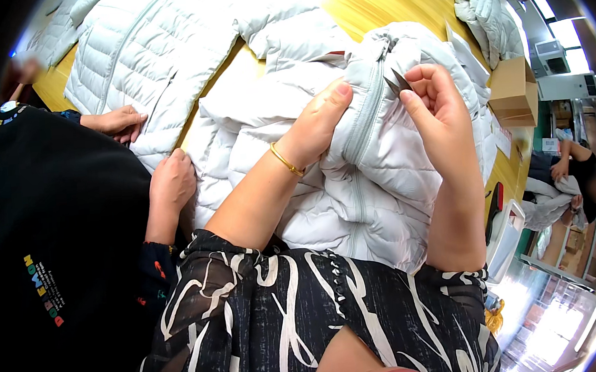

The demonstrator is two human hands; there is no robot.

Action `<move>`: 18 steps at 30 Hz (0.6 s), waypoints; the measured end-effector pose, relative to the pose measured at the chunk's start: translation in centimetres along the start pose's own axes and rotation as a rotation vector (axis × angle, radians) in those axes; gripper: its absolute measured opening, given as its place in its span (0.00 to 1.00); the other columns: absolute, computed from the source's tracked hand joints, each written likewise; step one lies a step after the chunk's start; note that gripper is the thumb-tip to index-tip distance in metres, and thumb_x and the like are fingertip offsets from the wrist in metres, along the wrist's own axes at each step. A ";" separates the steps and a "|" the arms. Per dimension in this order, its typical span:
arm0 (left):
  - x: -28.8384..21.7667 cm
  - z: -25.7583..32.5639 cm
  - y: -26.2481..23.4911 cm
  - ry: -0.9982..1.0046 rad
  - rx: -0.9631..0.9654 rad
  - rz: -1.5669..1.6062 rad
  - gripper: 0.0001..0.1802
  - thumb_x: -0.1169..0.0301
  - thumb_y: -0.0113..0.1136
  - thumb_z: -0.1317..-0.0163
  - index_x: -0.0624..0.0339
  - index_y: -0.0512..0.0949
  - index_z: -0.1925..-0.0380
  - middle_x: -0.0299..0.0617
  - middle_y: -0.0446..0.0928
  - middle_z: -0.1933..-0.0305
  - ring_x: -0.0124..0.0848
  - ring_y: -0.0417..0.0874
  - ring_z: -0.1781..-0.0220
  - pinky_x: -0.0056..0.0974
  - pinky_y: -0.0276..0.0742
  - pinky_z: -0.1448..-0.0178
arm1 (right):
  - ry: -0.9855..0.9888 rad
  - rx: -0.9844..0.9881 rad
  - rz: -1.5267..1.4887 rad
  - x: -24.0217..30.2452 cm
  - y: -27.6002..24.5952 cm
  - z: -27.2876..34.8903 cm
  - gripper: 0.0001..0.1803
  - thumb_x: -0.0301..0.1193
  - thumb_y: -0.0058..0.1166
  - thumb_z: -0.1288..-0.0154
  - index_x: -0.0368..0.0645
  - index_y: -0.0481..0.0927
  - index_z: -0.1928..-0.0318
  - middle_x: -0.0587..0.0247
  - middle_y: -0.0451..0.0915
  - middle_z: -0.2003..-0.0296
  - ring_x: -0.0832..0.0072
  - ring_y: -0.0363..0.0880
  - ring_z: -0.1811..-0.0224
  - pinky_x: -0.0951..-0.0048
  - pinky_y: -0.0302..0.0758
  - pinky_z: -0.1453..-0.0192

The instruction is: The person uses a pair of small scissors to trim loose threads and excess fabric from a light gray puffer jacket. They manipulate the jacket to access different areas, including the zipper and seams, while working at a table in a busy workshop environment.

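A white quilted puffer jacket (393,158) lies bunched in front of me, with a pale grey zip (368,105) running up its raised front edge. My left hand (318,126) is closed on the jacket fabric left of the zip, thumb on top; a gold bracelet circles that wrist. In my right hand (441,110), a small pair of dark thread snips (396,84) is pinched between thumb and fingers. Their pointed blades stand slightly apart, just right of the zip, and I cannot tell if they touch the cloth. The snips' handle is mostly hidden by my fingers.
At my left, a co-worker's hands (122,123) rest by another white puffer jacket (136,52) on the yellow wooden table (382,0). A cardboard box (514,93), a red-and-black object (495,207) and a white tray (507,237) are to the right. Another person (573,167) handles pale fabric beyond.
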State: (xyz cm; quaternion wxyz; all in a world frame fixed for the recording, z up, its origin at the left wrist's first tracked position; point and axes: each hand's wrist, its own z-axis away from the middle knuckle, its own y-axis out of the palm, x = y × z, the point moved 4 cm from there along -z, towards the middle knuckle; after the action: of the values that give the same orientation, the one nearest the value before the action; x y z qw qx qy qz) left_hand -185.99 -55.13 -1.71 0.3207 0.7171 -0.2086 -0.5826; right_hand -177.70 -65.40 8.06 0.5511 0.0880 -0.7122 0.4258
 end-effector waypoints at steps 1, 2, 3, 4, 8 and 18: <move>-0.1 0.1 0.0 -0.023 0.012 0.017 0.28 0.55 0.35 0.31 0.69 0.62 0.43 0.44 0.68 0.45 0.28 0.70 0.45 0.32 0.66 0.42 | -0.013 -0.007 0.020 0.1 0.1 -0.2 0.09 0.24 0.51 0.42 0.38 0.70 0.60 0.66 0.73 0.70 0.82 0.68 0.70 0.81 0.67 0.63; -0.1 0.2 0.1 -0.046 0.027 0.036 0.28 0.55 0.36 0.31 0.68 0.61 0.43 0.43 0.68 0.44 0.26 0.68 0.44 0.31 0.64 0.41 | -0.026 -0.015 0.041 0.2 0.1 -0.3 0.09 0.24 0.51 0.43 0.38 0.70 0.60 0.65 0.73 0.71 0.80 0.69 0.70 0.80 0.68 0.63; 0.0 0.2 0.0 -0.039 0.028 0.020 0.28 0.55 0.36 0.31 0.68 0.61 0.43 0.43 0.68 0.45 0.26 0.68 0.44 0.31 0.65 0.41 | -0.039 -0.023 0.063 0.3 0.2 -0.4 0.09 0.24 0.52 0.43 0.38 0.71 0.61 0.64 0.74 0.71 0.79 0.70 0.70 0.79 0.68 0.63; 0.1 0.2 -0.2 -0.031 0.028 0.003 0.27 0.55 0.35 0.31 0.68 0.61 0.43 0.42 0.68 0.45 0.26 0.68 0.44 0.31 0.65 0.41 | -0.032 -0.029 0.096 0.5 0.2 -0.4 0.09 0.24 0.52 0.43 0.38 0.71 0.61 0.63 0.74 0.71 0.78 0.70 0.69 0.78 0.69 0.62; 0.2 0.2 -0.3 -0.022 0.025 -0.017 0.26 0.56 0.35 0.30 0.68 0.62 0.44 0.42 0.68 0.45 0.25 0.68 0.44 0.31 0.65 0.41 | -0.020 -0.047 0.149 1.3 0.0 -0.4 0.09 0.24 0.52 0.43 0.37 0.71 0.61 0.60 0.75 0.71 0.76 0.72 0.69 0.77 0.70 0.61; 0.2 0.2 -0.2 -0.037 -0.021 -0.025 0.28 0.54 0.33 0.31 0.69 0.64 0.45 0.47 0.72 0.48 0.29 0.75 0.50 0.33 0.72 0.47 | -0.091 -0.043 0.200 1.3 0.3 -0.4 0.09 0.23 0.52 0.42 0.39 0.71 0.60 0.74 0.70 0.71 0.89 0.61 0.73 0.88 0.62 0.68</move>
State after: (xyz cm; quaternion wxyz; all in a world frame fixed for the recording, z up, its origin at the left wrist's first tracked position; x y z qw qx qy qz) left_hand -186.13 -55.17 -1.98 0.3169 0.7055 -0.1992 -0.6018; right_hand -178.05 -64.48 9.01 0.4746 0.0239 -0.7509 0.4586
